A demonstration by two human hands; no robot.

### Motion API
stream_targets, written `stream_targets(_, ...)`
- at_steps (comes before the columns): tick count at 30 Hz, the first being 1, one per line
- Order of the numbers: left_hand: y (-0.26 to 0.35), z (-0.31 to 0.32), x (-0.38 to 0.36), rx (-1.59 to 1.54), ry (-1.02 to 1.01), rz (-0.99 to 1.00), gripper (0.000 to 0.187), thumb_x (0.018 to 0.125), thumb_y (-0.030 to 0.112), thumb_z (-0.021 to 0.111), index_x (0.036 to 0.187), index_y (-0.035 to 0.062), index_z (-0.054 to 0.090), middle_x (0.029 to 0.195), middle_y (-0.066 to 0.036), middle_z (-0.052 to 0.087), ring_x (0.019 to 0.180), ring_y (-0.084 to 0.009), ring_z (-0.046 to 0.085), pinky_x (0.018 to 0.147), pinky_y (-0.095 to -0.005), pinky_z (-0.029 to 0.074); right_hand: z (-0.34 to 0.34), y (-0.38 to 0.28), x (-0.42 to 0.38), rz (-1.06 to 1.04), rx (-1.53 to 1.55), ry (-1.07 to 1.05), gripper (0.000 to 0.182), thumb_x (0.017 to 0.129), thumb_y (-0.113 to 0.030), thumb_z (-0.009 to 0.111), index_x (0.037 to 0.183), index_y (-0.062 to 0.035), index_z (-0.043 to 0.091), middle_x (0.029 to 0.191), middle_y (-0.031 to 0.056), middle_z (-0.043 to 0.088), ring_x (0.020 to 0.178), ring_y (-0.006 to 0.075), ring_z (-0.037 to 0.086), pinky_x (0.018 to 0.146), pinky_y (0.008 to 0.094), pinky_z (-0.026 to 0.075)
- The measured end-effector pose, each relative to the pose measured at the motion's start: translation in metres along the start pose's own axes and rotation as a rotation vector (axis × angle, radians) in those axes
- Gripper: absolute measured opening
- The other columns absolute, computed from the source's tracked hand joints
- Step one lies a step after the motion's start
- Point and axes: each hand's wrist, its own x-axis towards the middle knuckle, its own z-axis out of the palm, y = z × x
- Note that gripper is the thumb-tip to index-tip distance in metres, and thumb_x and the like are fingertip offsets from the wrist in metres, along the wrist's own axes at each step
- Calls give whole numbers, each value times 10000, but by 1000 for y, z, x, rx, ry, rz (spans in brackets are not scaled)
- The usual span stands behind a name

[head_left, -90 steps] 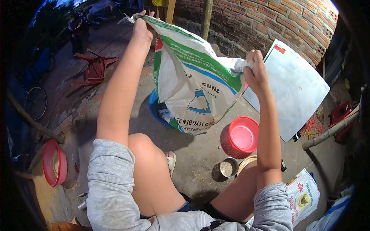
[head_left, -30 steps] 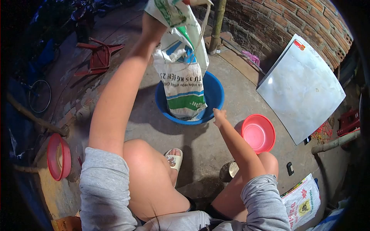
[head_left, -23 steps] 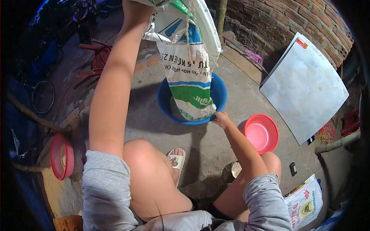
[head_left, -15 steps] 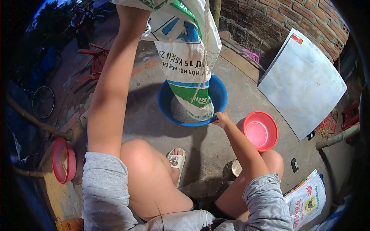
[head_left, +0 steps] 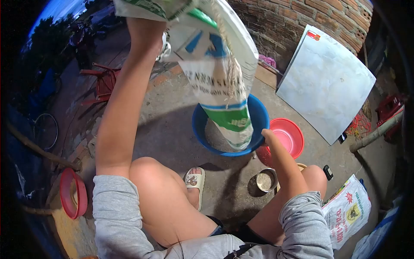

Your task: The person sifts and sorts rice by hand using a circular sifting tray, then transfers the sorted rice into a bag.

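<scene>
A white woven feed sack [head_left: 215,82] with green and blue print hangs upside down, its lower end inside a blue basin [head_left: 199,134]. Up at the top, my left hand [head_left: 148,32] is raised and closed on the sack; its fingers are hidden behind the folds. A pale grainy material [head_left: 214,134] lies in the basin beside the sack's end. My right hand [head_left: 267,137] grips the basin's right rim, its fingers partly hidden. Close by that hand is a pink basin [head_left: 297,140], and below it a small metal bowl [head_left: 266,179] with pale contents.
A large white panel [head_left: 327,82] leans near the brick wall [head_left: 289,26]. Another printed sack [head_left: 347,211] lies at lower right, near a small black object [head_left: 328,172]. A red basin [head_left: 73,194] stands at left, a red chair [head_left: 103,82] behind it.
The blue basin has shifted right, toward the pink basin, with my right hand on its rim. The sack's lower end has swung right too. The metal bowl shows more fully.
</scene>
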Motion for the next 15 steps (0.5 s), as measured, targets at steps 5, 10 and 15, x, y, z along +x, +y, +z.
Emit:
stream_targets(5,50,20,1,-172,44,-121,532,796,235,670,1241,72,429,1143,-57,518,1041,-197,498,909,-327,401,-16,-8,-23,-168,-399,363,644,819,-306,510,1315,27,270,1173,290,489,1063,387,530,757,636,431)
stream_targets(10,101,41,5,-343,49,-236,542,798,241,669,1250,74,421,1152,-56,511,1050,-196,491,913,-328,399,-21,-62,-71,-501,-63,321,864,789,-554,510,1392,-64,132,1313,291,364,1212,468,357,982,486,327)
stream_targets(15,121,49,10,-513,109,-371,552,801,246,667,1259,75,412,1161,-54,503,1059,-195,484,916,-330,397,13,-84,-79,-247,178,-391,848,797,-742,216,1405,-150,221,1448,168,208,1301,402,230,970,647,205)
